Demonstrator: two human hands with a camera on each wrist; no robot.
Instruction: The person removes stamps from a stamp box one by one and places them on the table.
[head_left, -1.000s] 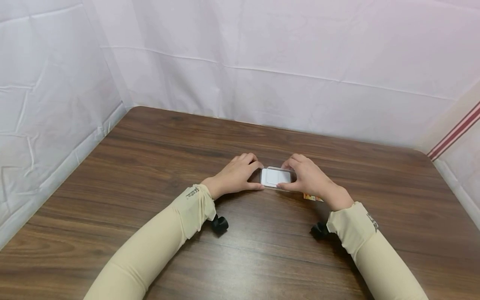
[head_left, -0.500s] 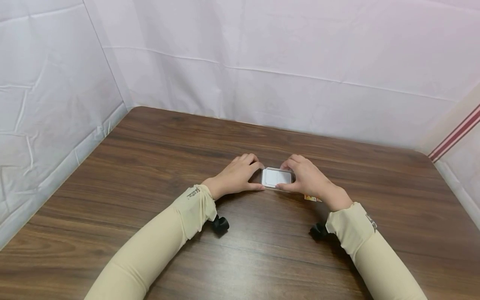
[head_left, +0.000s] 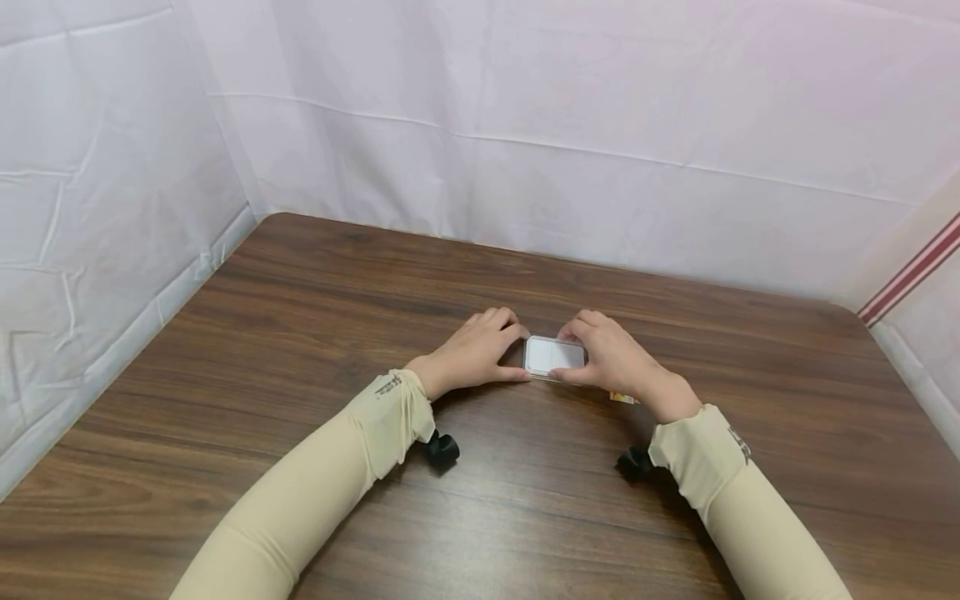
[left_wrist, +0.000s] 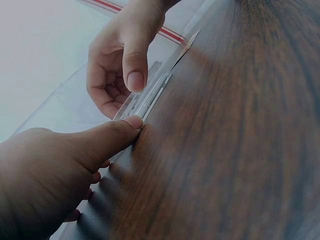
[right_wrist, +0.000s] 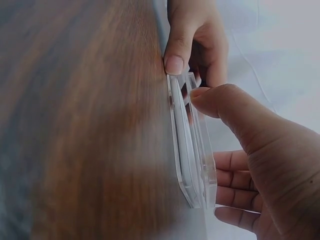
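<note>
A small clear plastic case lies flat on the brown wooden worktop, held between both hands. The left hand sits at the case's left end, thumb tip pressed to the near edge and fingers curled round the far side. The right hand grips the case's right end, thumb bent over the top and fingers wrapped behind it. Compared with one second ago, the case and both hands have barely shifted; the right hand has crept slightly nearer the case's middle and the orange scrap showing under the right wrist is now more hidden. The right wrist view shows two clear layers edge-on, lying close together. Judged from this, the hands are working the case's seam, with no opening yet won. White sheeting backs the worktop beyond the case.
</note>
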